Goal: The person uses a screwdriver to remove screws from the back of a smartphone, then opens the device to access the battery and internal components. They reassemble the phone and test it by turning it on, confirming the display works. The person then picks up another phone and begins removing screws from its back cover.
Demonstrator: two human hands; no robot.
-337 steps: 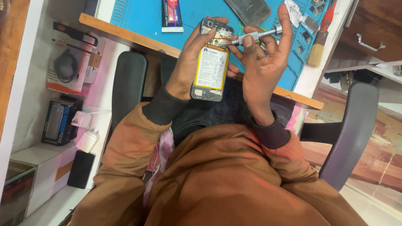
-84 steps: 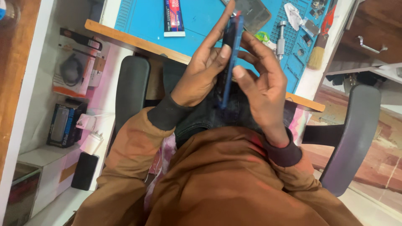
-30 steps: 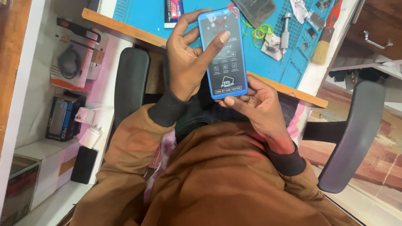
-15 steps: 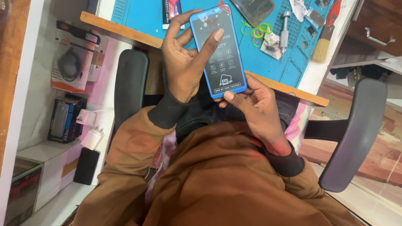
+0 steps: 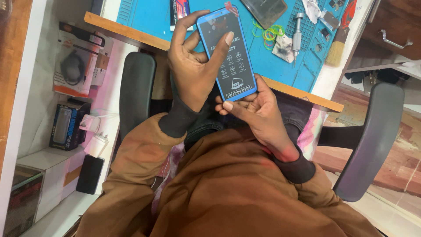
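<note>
Blue mat [image 5: 149, 17] covers the table [image 5: 127, 33], with a brush [image 5: 338, 46], screwdriver [image 5: 297, 30] and rubber bands [image 5: 267, 33] on it. Both hands' fingers grip the blue phone [image 5: 228, 52] over the lap: left hand [image 5: 193, 72] at its side, right hand [image 5: 258, 112] underneath

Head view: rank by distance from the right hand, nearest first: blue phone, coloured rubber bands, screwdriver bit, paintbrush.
From the right hand:
1. Blue phone: held, its lower end resting on the fingers.
2. Coloured rubber bands: on the blue mat, just beyond the phone's upper end.
3. Screwdriver bit: on the mat, next to the bands.
4. Paintbrush: at the mat's far edge.
</note>
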